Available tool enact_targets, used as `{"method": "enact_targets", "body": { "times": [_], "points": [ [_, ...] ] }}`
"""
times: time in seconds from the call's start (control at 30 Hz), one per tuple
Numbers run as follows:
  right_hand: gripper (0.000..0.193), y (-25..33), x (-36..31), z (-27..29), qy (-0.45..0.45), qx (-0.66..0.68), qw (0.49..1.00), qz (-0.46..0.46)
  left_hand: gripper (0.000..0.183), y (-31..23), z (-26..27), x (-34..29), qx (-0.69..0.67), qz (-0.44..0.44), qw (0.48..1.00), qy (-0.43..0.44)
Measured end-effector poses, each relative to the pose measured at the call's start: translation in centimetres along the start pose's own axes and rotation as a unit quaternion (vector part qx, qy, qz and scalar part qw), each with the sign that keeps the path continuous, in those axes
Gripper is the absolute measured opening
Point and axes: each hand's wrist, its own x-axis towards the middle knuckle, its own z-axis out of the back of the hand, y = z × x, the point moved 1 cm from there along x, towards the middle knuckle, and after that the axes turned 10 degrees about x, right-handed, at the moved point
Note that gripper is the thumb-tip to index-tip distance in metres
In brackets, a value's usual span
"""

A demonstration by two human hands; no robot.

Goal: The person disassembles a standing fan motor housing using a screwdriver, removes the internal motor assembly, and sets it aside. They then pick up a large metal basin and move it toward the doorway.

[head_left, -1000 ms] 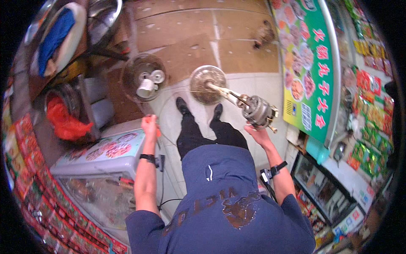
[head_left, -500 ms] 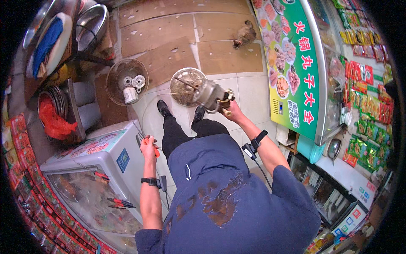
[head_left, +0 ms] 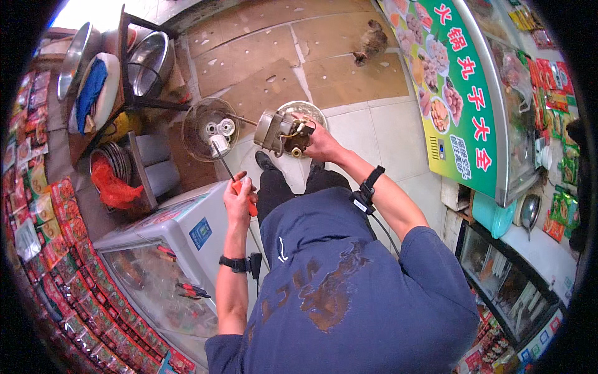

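My left hand (head_left: 240, 194) is closed round the orange-red handle of a screwdriver (head_left: 226, 163), whose dark shaft points up and away toward the basket. In my right hand (head_left: 321, 140) is a metal electric motor (head_left: 269, 129) with loose wires and a brass-coloured fitting at the near end. Its long thin shaft sticks out to the left, over the basket's rim. The motor is in the air between the wire basket (head_left: 189, 138) and a pale round basin (head_left: 316, 110), partly covering the basin. White plastic parts (head_left: 221, 128) lie inside the basket. Screwdriver tip and motor look apart.
A white chest freezer (head_left: 215, 215) with red-handled pliers (head_left: 192, 290) on its lid stands at left. A green-sided display freezer (head_left: 458, 93) stands at right. A cat (head_left: 372, 42) is on the cardboard flooring (head_left: 249, 87). Metal basins (head_left: 151, 62) lean on a rack at far left.
My right hand has carried the motor left, from over the basin toward the basket, and its shaft now points left. The screwdriver's shaft now points away toward the basket. The whole view has shifted.
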Motion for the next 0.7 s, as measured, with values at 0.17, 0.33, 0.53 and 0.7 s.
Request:
{"method": "enact_targets", "body": {
  "times": [0.17,0.33,0.53,0.7],
  "points": [
    [0.068,-2.7,3.3,-1.1,0.024,0.042,0.978,0.203,0.038,0.4,0.8,-2.6,0.005,0.032,0.999,-0.024],
    [0.075,-3.5,7.1,-2.2,0.152,0.111,0.981,0.047,0.036,1.6,2.4,-2.8,-0.023,0.066,0.997,-0.044],
    [0.062,-2.3,7.4,-3.1,0.161,0.150,0.975,0.043,0.036,0.3,5.4,1.9,-0.034,0.109,0.993,-0.009],
    [0.055,0.0,5.8,-2.4,0.085,0.297,0.945,-0.104,0.036,-2.9,9.7,7.6,0.015,0.118,0.992,0.033]
  ]
}}
